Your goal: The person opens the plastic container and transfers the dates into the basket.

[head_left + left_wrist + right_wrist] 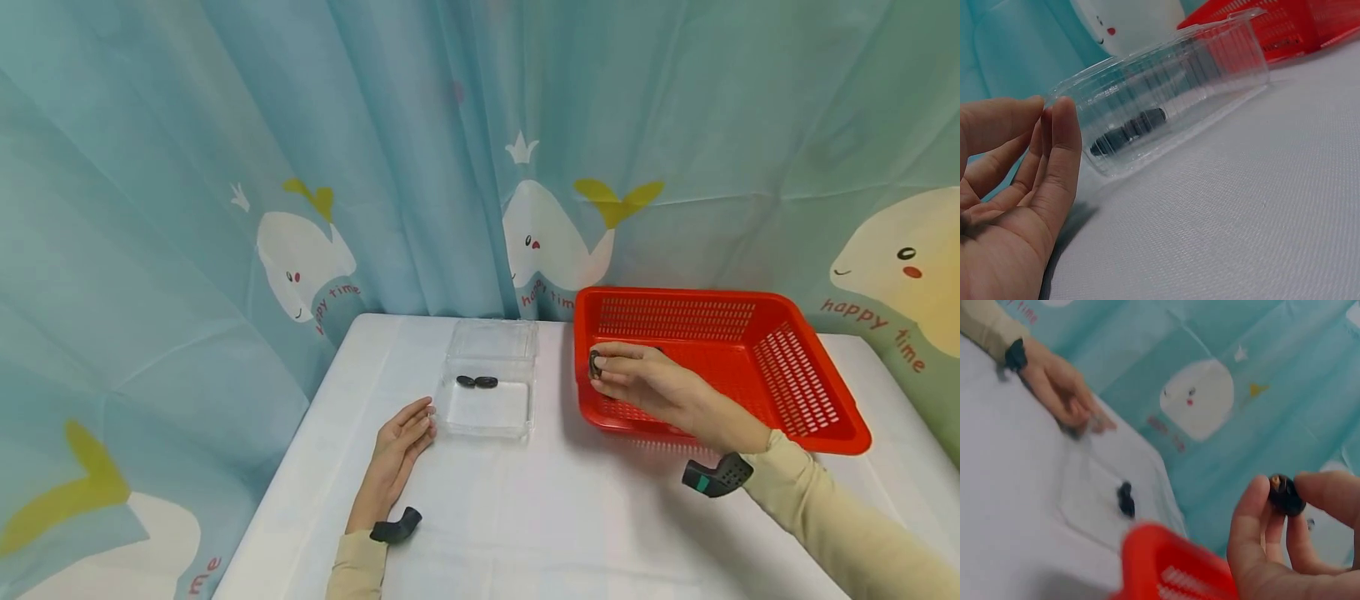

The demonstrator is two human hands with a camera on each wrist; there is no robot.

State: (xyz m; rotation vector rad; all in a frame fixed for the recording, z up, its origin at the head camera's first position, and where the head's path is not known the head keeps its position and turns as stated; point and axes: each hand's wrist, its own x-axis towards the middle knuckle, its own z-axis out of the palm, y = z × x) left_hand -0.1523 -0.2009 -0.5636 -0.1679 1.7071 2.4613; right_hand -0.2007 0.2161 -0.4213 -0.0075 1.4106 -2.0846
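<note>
The right hand (660, 387) is pinching a small black piece (595, 363) between thumb and fingertips, hovering over the 9 o'clock edge of the red basket (780, 367); the right wrist view is showing the same piece (1285, 494) gripped at the fingertips. The left hand (397, 454) is lying released on the white bench (570, 517), straight fingers resting against the 7 o'clock corner of the clear plastic tray (491, 417), grasping nothing. Two more black pieces (477, 382) are sitting side by side inside that tray, which is standing just beside the basket, at its 9 o'clock.
</note>
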